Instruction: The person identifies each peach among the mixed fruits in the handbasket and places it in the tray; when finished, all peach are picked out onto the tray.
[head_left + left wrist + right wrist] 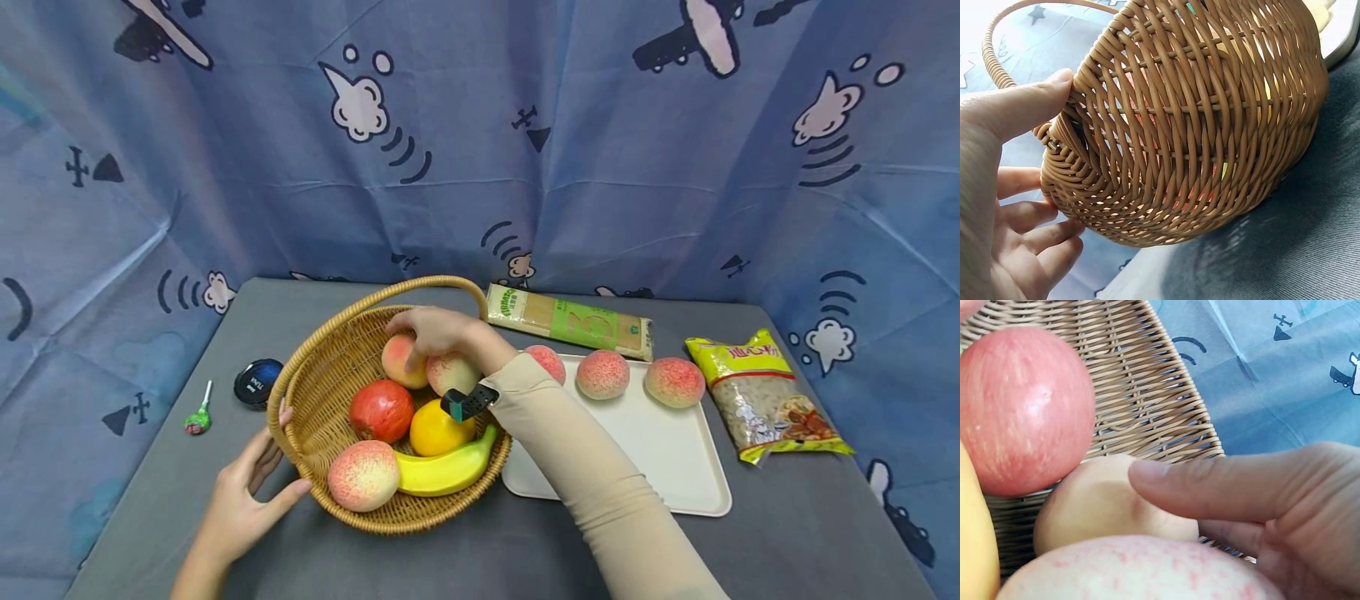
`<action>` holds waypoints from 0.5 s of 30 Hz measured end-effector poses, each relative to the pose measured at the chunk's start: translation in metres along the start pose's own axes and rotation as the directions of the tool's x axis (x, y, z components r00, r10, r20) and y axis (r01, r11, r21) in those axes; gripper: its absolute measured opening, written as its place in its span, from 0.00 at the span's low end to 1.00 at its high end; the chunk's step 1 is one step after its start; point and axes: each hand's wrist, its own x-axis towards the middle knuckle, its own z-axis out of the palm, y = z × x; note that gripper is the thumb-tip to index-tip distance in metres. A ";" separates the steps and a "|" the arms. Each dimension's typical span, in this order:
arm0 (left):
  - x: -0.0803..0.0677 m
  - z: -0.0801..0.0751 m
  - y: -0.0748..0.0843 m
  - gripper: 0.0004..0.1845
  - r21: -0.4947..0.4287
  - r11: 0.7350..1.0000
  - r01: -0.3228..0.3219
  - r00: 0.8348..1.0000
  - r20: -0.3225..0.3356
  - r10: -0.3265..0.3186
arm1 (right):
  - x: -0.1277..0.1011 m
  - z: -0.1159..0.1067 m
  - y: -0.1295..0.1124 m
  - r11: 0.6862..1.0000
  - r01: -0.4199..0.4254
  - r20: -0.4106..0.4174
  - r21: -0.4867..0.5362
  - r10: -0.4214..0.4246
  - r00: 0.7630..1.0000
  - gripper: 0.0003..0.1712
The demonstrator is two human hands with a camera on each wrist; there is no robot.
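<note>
A wicker basket (318,400) with an arched handle holds fruit. My left hand (242,500) grips its left rim near the handle's foot; in the left wrist view the thumb lies on the rim and the fingers bend against the wicker side. My right hand (438,329) reaches into the back of the basket and holds a smooth yellow-pink peach (1104,500), thumb over its top, the other fingers partly hidden behind it. Beside it are a speckled peach (452,375), a red apple (382,411) and an orange (441,428). A banana (444,472) and another speckled peach (364,476) lie in front.
A white tray (652,454) to the right bears three speckled peaches (602,374), one partly behind the right sleeve. Behind it lies a noodle pack (570,321), and a yellow-topped food bag (768,396) is at far right. Left of the basket are a tuna tin (257,382) and a lollipop (198,418).
</note>
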 end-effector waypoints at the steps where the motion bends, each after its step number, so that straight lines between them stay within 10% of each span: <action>1: 0.000 0.000 0.000 0.46 -0.003 1.000 0.002 1.000 -0.001 -0.002 | 0.001 0.001 0.000 1.000 -0.008 0.001 -0.009 0.008 1.000 0.40; 15: -0.001 0.001 -0.003 0.47 0.009 1.000 -0.007 1.000 -0.009 0.008 | 0.004 0.007 0.005 0.994 0.012 -0.030 -0.112 -0.016 0.999 0.40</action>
